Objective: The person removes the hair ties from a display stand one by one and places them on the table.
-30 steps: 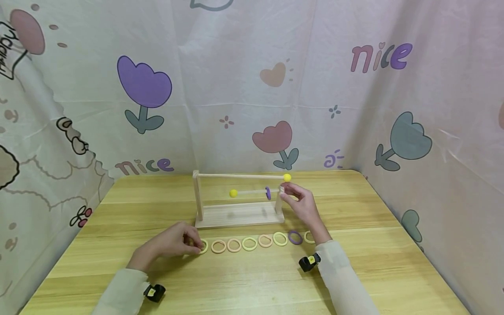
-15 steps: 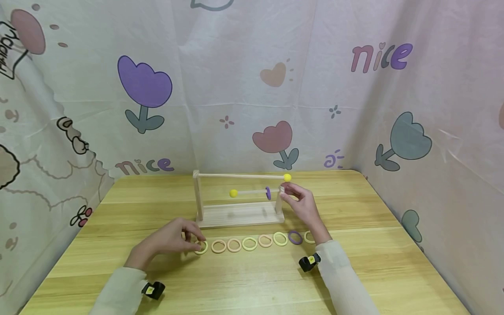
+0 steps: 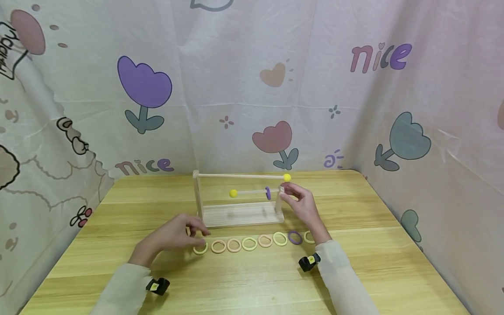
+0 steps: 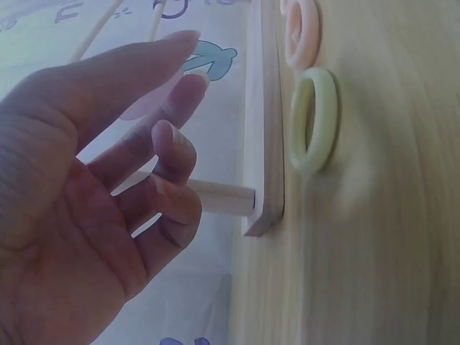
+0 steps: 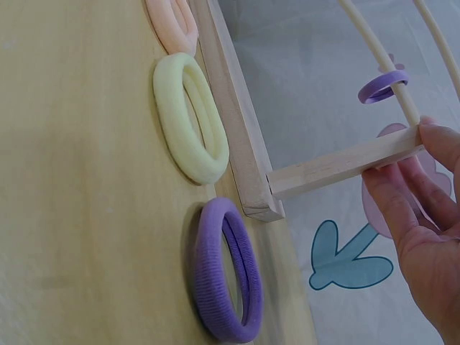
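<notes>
My left hand [image 3: 175, 236] hovers over the leftmost yellow hair tie [image 3: 201, 250], its thumb and fingers apart; the left wrist view shows nothing between them. That hair tie [image 4: 315, 122] lies flat on the table. With thumb and fingers, my right hand [image 3: 302, 203] grips the top of the short right post [image 5: 345, 162] of a wooden stand [image 3: 240, 214]. From this post a rod with a yellow ball end [image 3: 233, 193] reaches leftward, and a purple hair tie [image 5: 383, 87] hangs around it.
A row of hair ties in peach [image 3: 234, 245], yellow [image 3: 249, 244] and purple [image 3: 295, 237] lies in front of the stand. The right forearm partly covers the last yellow one [image 3: 309, 237]. The stand's upper rod [image 3: 240, 176] ends in another yellow ball [image 3: 287, 177]. A patterned curtain rises behind the table.
My left hand has let go of the leftmost yellow hair tie and lifted slightly, its fingers spreading. That hair tie has shifted a little to the left. My right hand stays on the post.
</notes>
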`<control>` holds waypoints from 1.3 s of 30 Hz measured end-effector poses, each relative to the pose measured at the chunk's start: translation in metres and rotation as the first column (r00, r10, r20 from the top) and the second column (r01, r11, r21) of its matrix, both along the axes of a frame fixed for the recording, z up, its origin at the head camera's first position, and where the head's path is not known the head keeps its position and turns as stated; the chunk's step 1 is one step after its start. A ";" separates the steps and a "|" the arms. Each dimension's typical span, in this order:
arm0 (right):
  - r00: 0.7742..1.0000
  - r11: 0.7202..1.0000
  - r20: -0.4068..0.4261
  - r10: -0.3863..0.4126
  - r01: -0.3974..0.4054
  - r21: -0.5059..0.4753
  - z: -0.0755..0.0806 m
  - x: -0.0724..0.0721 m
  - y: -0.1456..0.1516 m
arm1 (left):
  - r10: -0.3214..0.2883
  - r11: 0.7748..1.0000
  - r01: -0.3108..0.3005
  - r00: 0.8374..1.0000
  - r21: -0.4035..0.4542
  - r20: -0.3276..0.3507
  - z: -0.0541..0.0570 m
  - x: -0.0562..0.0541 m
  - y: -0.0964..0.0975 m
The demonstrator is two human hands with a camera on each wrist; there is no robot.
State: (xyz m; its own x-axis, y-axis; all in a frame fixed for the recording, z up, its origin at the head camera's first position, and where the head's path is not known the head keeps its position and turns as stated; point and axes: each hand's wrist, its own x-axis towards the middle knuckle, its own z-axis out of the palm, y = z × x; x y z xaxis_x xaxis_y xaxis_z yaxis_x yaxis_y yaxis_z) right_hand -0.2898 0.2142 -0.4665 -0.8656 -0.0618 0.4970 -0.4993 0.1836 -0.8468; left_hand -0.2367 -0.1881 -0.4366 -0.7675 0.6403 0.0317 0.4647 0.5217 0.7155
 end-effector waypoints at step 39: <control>0.997 1.000 0.073 -0.025 0.023 0.019 0.004 0.002 -0.003 | 0.028 0.990 -0.011 0.993 0.143 -0.118 -0.001 -0.023 0.078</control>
State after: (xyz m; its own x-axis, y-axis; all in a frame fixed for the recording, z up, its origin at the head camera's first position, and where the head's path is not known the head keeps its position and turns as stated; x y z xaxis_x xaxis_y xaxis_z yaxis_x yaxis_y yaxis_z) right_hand -0.2880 0.2115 -0.4625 -0.9009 -0.0491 0.4312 -0.4314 0.2106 -0.8772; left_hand -0.2596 -0.1105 -0.4371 -0.7648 0.6079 0.2133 0.5422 0.4286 0.7227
